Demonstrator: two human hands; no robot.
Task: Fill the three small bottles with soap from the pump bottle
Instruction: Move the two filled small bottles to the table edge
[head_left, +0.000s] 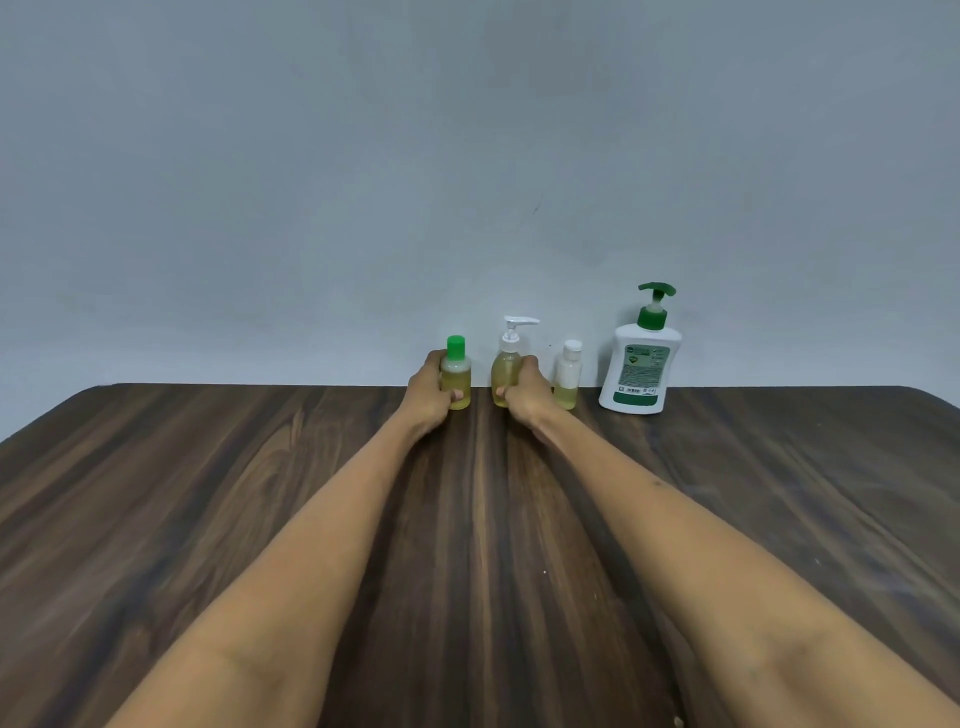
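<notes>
Far edge of the wooden table (218, 519), just below frame centre: four bottles in a row against the grey wall (363, 156).

Left to right:
- green-capped small bottle (456, 375), cap on, yellow liquid up to near the neck
- small pump-top bottle (509, 358), white pump fitted, yellow liquid high in the body
- white-capped small bottle (568, 375), cap on, yellow liquid only in the bottom part, paler above
- large white pump bottle (641, 358) with green pump head, standing alone, right of centre, untouched

Left hand (430, 391): wrapped around the green-capped small bottle, thumb across its front, fingers behind. Right hand (525, 391): wrapped around the lower body of the small pump-top bottle, just beside the white-capped small bottle; touching it or not, cannot tell.

Step in hand, as judged: late in the task, with all three small bottles closed and carrying soap. Looks like setting down or straightening the two bottles in the row, or lifting them; cannot tell which from a single view.

Next move, as judged: depends on the white-capped small bottle. If its low level counts as unfilled:
- letting go of both bottles
- uncapping the white-capped one
- bringing its narrow mouth under the large bottle's spout
- steadying it with one hand and pressing the pump slowly with the other, to avoid drips on the table.
</notes>
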